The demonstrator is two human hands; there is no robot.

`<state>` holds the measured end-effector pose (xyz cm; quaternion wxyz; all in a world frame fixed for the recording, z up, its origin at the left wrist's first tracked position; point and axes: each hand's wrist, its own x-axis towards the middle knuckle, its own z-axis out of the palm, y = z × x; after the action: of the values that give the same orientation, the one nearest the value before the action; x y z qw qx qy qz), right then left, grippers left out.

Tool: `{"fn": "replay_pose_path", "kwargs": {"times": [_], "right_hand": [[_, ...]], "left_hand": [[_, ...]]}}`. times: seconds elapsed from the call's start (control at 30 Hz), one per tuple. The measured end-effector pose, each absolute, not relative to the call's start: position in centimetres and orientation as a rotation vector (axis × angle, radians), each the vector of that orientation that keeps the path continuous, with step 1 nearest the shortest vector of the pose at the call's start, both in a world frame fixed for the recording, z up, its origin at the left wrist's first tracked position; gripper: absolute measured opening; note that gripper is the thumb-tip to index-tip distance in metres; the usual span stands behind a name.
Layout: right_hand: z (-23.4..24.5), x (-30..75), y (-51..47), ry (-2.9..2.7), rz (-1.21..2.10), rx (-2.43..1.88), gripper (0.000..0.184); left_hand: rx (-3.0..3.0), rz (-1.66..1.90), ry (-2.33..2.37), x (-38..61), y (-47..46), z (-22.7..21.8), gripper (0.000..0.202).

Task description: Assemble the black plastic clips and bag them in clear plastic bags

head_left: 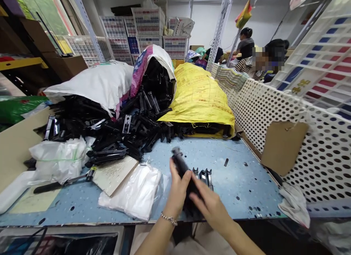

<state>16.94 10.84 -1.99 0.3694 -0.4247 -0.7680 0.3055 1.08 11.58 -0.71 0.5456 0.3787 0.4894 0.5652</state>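
Between my two hands, over the front of the blue table [233, 211], is a long black plastic part [181, 165], slightly blurred. My left hand [178, 185] grips it from the left, thumb across it. From the right, my right hand [210, 200] has its fingers closed against the same part. Just beyond my right fingers, two similar black parts [206, 177] lie on the table. Left of my hands sits a stack of clear plastic bags [137, 192], beside a pale square board [116, 174].
Black parts [137, 127] spill from a white sack [98, 83] and a yellow sack [200, 97]. A black-handled tool [63, 183] and wrapped bags [60, 158] lie left. A perforated white panel [274, 116] borders the right side. Several people sit beyond it.
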Motion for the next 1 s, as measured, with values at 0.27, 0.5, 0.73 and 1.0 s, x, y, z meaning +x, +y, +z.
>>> {"fn": "replay_pose_path", "kwargs": {"times": [0.27, 0.5, 0.73, 1.0], "right_hand": [[3.5, 16.0, 14.9, -2.175, 0.331, -0.965, 0.032], [5.4, 14.1, 16.6, -2.319, 0.579, -0.949, 0.026], [4.0, 13.0, 16.4, -1.621, 1.739, -1.034, 0.040], [4.9, 13.8, 12.7, -2.559, 0.529, -0.698, 0.029]], "left_hand": [[0.831, 1.180, 0.986, -0.6, 8.5, 3.2, 0.083], [0.874, 1.197, 1.061, -1.7, 6.7, 3.8, 0.087], [1.104, 1.273, 1.177, -2.6, 6.8, 3.3, 0.081], [0.481, 1.373, 0.964, -3.7, 9.0, 3.8, 0.068]]}}
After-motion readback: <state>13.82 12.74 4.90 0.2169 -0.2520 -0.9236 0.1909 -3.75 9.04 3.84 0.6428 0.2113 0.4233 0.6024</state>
